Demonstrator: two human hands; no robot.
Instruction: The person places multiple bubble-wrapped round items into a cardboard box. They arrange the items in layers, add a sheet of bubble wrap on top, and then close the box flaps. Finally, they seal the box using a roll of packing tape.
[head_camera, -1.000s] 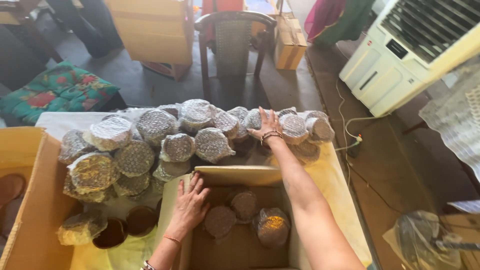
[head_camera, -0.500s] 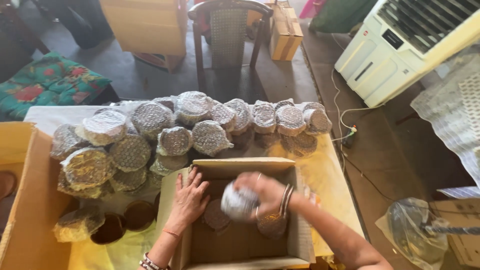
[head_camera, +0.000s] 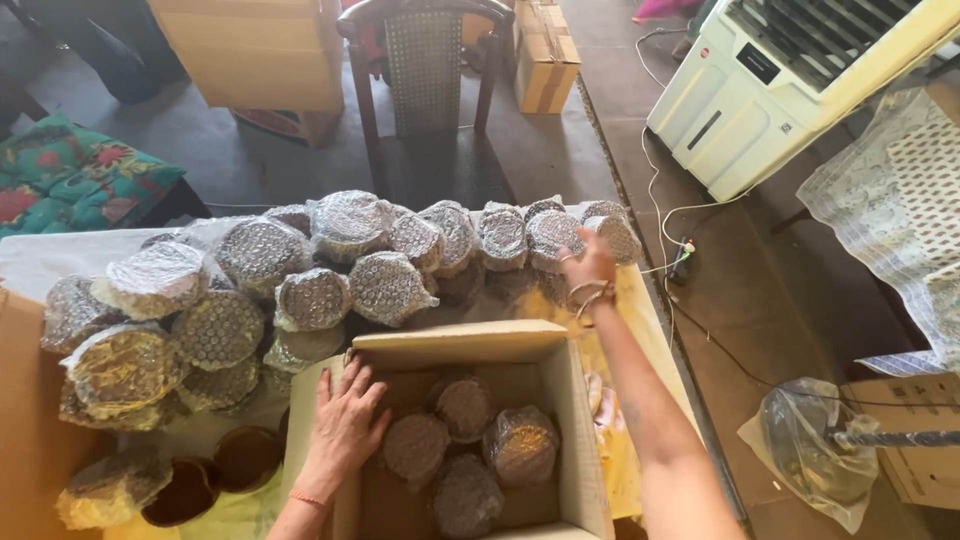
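Note:
An open cardboard box (head_camera: 560, 400) stands in front of me with several bubble-wrapped round bundles (head_camera: 520, 445) lying in its bottom. My left hand (head_camera: 345, 420) rests flat on the box's left wall, fingers spread, holding nothing. My right hand (head_camera: 590, 265) is stretched out past the box to the far right end of a pile of wrapped round bundles (head_camera: 350, 260). Its fingers lie apart against the last bundle (head_camera: 615, 235), which still rests on the pile.
A large open carton (head_camera: 25, 420) stands at the left, with dark unwrapped bowls (head_camera: 215, 470) beside it. Behind the table are a chair (head_camera: 425, 70), cardboard boxes (head_camera: 250, 50) and a white cooler (head_camera: 790, 80). A clear plastic bag (head_camera: 815, 450) lies at the right.
My right hand brought one wrapped bundle from the pile into the box, let it go, and has reached back to the pile's right end. My left hand stayed on the box.

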